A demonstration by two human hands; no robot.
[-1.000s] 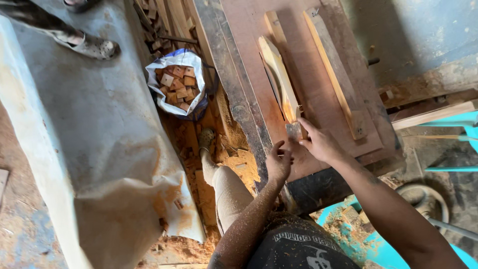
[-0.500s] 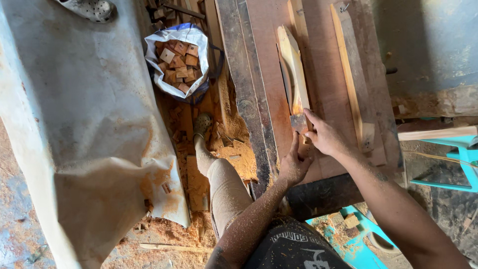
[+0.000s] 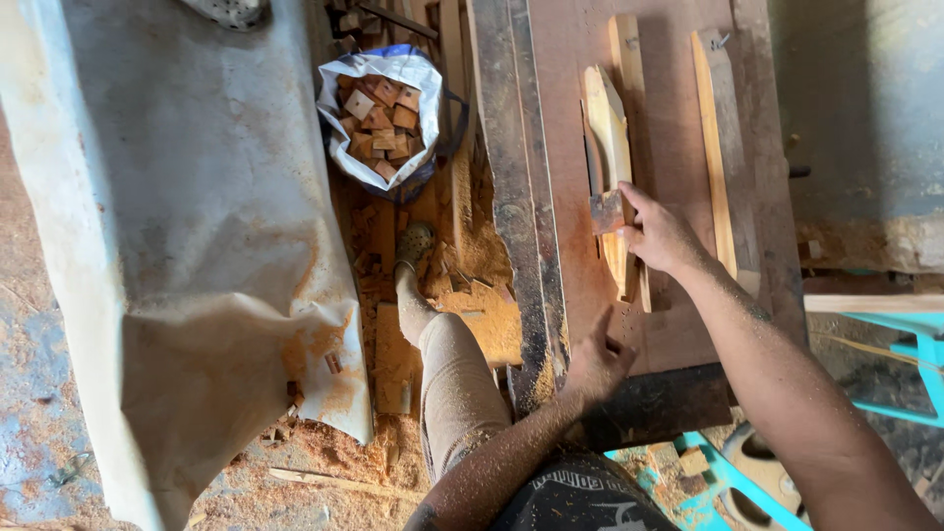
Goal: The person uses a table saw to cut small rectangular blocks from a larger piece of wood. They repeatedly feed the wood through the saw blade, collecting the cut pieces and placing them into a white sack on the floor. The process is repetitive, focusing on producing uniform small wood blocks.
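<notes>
A long pale curved wooden piece (image 3: 608, 113) lies lengthwise on the reddish-brown saw table (image 3: 560, 88). My right hand (image 3: 664, 236) grips a small dark wooden block (image 3: 607, 211) and holds it against the near part of that piece. My left hand (image 3: 595, 364) rests on the table's near edge, apart from the wood, with nothing in it. A thin dark slot runs along the left side of the pale piece.
A straight wooden strip (image 3: 713, 147) lies right of the piece. A white bag of wood offcuts (image 3: 379, 118) stands on the sawdust-covered floor (image 3: 482, 295) beside my leg (image 3: 447, 379). A large grey sheet (image 3: 177, 197) covers the left. A turquoise frame (image 3: 914, 344) is at right.
My left hand has drawn back from the block to the table's near edge. My right hand stays on the block against the pale piece.
</notes>
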